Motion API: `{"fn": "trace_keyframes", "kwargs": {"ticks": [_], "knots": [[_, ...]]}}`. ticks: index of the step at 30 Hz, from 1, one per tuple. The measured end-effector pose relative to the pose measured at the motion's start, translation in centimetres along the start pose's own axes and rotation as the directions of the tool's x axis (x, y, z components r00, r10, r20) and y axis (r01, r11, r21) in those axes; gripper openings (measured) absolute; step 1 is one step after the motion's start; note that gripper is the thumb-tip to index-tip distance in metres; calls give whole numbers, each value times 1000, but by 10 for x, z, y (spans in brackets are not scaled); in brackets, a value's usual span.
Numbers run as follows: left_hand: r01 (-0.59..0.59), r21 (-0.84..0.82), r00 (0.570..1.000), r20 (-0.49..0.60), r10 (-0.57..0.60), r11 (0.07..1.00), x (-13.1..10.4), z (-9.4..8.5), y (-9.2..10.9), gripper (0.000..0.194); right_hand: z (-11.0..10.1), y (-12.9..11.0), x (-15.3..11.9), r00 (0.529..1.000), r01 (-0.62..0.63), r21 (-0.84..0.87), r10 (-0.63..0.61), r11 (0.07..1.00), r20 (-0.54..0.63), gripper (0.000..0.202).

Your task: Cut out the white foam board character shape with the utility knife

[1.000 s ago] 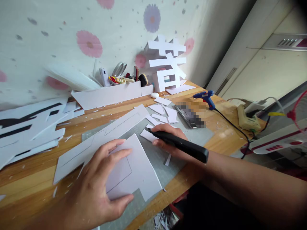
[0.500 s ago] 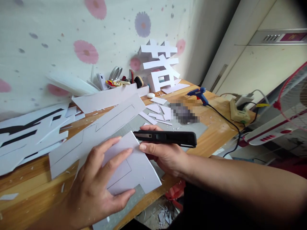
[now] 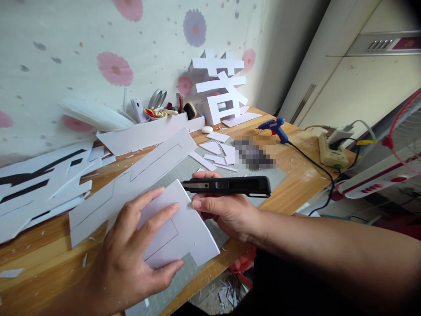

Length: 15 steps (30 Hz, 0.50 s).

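My right hand (image 3: 226,213) grips a black snap-off utility knife (image 3: 230,186), held almost level with its tip pointing left. The tip meets the upper right edge of a white foam board piece (image 3: 194,239); the blade's end is hard to make out. Pencil lines and a notch show on this piece. My left hand (image 3: 134,245) lies over it with fingers spread, two fingertips pressing on its face and the thumb by the notch. Beneath is a grey-green cutting mat (image 3: 176,281). A longer pencil-marked board strip (image 3: 131,188) lies behind my left hand.
White offcuts (image 3: 219,151) lie beyond the knife. A blue glue gun (image 3: 274,128) and its cord run toward a power strip (image 3: 332,151). A white built-up character (image 3: 223,92) stands by the wall. Cut boards (image 3: 42,184) are stacked left; a fan (image 3: 378,175) is at right.
The view has shifted slightly. My hands, the knife and the foam board piece keep nearly the same positions relative to one another.
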<state>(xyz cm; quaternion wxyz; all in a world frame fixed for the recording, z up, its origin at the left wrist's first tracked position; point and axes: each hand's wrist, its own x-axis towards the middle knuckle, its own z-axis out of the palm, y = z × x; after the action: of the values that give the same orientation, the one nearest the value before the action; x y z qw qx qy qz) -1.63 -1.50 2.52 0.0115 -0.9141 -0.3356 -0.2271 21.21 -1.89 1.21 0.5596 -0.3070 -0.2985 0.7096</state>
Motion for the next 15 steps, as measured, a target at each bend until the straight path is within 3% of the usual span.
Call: {"fn": "trace_keyframes", "kwargs": {"ticks": [4,9,15], "knots": [[3,33,1000,11,-3,999,2,-1,0,73,-3,-1,2,1000,14,-30,-13,999,15,66],[22,32,1000,16,-23,999,2,0,-4,69,-5,-4,0,998,-55,4,55,998,5,63],[-31,58,995,-96,36,998,3,3,-8,57,-1,-5,-4,994,-104,22,104,994,22,65]]}}
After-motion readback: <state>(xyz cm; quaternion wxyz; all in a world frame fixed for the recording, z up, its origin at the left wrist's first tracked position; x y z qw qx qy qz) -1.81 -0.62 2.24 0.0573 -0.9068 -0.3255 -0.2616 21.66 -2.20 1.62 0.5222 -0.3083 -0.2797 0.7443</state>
